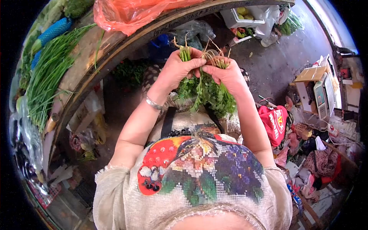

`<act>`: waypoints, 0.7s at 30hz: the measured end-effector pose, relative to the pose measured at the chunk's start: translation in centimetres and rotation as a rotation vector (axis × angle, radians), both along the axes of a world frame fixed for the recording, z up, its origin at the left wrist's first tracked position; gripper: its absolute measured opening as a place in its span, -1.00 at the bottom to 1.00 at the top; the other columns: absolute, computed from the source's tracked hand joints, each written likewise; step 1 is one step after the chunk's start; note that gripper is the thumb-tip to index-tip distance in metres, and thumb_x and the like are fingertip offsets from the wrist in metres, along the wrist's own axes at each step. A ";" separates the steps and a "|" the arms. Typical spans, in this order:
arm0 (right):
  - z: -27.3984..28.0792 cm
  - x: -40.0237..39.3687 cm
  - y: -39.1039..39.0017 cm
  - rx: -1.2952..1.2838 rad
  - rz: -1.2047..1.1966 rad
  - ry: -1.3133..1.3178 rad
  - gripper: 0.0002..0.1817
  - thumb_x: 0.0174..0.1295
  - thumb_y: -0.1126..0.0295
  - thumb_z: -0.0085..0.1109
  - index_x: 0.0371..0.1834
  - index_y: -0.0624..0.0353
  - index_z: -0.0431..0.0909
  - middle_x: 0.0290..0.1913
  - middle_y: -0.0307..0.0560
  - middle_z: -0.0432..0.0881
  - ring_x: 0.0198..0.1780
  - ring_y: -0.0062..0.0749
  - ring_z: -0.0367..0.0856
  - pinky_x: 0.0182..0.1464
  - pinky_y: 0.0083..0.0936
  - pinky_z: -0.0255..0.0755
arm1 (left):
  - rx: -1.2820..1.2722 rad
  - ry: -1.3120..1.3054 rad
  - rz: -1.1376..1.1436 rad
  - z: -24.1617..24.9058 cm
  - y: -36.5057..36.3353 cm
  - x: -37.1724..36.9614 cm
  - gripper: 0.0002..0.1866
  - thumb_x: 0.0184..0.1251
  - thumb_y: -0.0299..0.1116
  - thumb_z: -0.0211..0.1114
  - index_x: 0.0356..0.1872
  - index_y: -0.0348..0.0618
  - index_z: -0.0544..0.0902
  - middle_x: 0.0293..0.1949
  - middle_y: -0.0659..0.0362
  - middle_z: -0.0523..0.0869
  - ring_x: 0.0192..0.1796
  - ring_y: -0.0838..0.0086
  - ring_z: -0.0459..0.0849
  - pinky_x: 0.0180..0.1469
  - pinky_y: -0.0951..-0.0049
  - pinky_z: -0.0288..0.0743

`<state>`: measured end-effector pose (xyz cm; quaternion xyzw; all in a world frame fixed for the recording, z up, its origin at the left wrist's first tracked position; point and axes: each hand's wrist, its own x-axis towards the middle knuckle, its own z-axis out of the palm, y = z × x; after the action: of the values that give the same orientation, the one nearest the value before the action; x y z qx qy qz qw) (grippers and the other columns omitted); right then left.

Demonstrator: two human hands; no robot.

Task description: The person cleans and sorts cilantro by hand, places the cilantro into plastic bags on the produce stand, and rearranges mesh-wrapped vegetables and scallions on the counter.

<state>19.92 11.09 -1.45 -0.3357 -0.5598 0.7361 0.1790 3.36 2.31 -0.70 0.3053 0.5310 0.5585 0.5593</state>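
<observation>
Clock positions about view centre. Herb bunch (223, 101), 12 to 1: leaves mid to bright green, stems paler green, roots off-white to tan. Top (203, 184), 6: beige ground; print of red and yellow, purple and green, partly in pixel-like squares. Bracelet (153, 103), near centre toward 10: silvery. Long greens (51, 73), 10: deep green; beside them, blue wrapping (55, 32). Plastic bag (122, 15), 11: translucent orange-red. Counter (82, 57), 10: brown. Red bag (273, 124), 3: white lettering. Cloth (322, 163), 4: brownish, dark-spotted. Floor (264, 61), 1 to 2: grey.
</observation>
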 end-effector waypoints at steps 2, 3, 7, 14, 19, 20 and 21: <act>-0.4 -0.2 0.2 0.020 -0.002 -0.009 -0.85 0.15 0.50 0.35 -0.25 0.23 0.60 -0.56 -0.38 0.50 -0.63 -0.73 0.33 -0.60 -0.72 0.16 | -0.043 0.028 0.031 0.5 0.0 0.1 -0.76 0.22 -0.31 0.40 -0.17 -0.16 0.59 -0.44 0.29 0.66 -0.53 0.62 0.61 -0.57 0.69 0.26; -0.5 -0.2 0.2 0.007 -0.002 0.001 -0.85 0.15 0.50 0.34 -0.23 0.23 0.60 -0.55 -0.37 0.52 -0.62 -0.73 0.34 -0.60 -0.71 0.17 | -0.041 0.031 0.030 0.5 -0.1 0.0 -0.76 0.22 -0.31 0.40 -0.17 -0.16 0.59 -0.44 0.29 0.66 -0.53 0.62 0.61 -0.57 0.69 0.26; -1.0 -0.6 0.5 -0.058 -0.002 0.096 -0.83 0.15 0.51 0.34 -0.21 0.23 0.61 -0.50 -0.35 0.55 -0.60 -0.72 0.37 -0.60 -0.71 0.19 | -0.014 0.072 0.047 0.7 -0.4 0.0 -0.77 0.23 -0.30 0.39 -0.19 -0.17 0.59 -0.44 0.29 0.67 -0.53 0.62 0.61 -0.57 0.70 0.26; -0.1 -0.7 0.7 -0.007 0.034 0.065 -0.81 0.14 0.51 0.33 -0.17 0.24 0.61 -0.50 -0.34 0.56 -0.59 -0.73 0.38 -0.60 -0.71 0.21 | 0.063 0.088 0.090 1.2 -0.6 0.2 -0.78 0.22 -0.37 0.38 -0.17 -0.23 0.62 -0.43 0.26 0.68 -0.53 0.60 0.60 -0.53 0.65 0.31; 0.3 -0.7 0.1 0.063 0.046 0.009 -0.84 0.19 0.48 0.27 -0.17 0.23 0.62 -0.54 -0.36 0.52 -0.60 -0.74 0.37 -0.59 -0.71 0.21 | 0.117 0.213 0.157 1.8 -1.1 0.7 -0.77 0.22 -0.33 0.39 -0.21 -0.24 0.61 -0.46 0.26 0.64 -0.53 0.58 0.60 -0.49 0.60 0.37; -0.1 -0.7 0.7 0.106 0.070 -0.042 -0.85 0.21 0.47 0.25 -0.16 0.23 0.62 -0.55 -0.37 0.51 -0.59 -0.74 0.37 -0.59 -0.72 0.21 | 0.113 0.211 0.158 1.5 -0.6 0.7 -0.77 0.22 -0.32 0.39 -0.22 -0.23 0.60 -0.46 0.26 0.64 -0.53 0.59 0.59 -0.51 0.61 0.35; 0.0 -0.5 0.3 0.063 0.077 -0.027 -0.85 0.23 0.43 0.24 -0.17 0.22 0.61 -0.53 -0.39 0.49 -0.59 -0.75 0.36 -0.58 -0.73 0.22 | 0.113 0.229 0.157 1.6 -0.9 0.7 -0.77 0.22 -0.29 0.39 -0.22 -0.21 0.61 -0.47 0.26 0.64 -0.55 0.61 0.58 -0.54 0.64 0.31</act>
<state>19.46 11.43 -1.40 -0.3182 -0.5975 0.7198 0.1535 4.06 1.46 0.92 0.3553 0.5813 0.5912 0.4317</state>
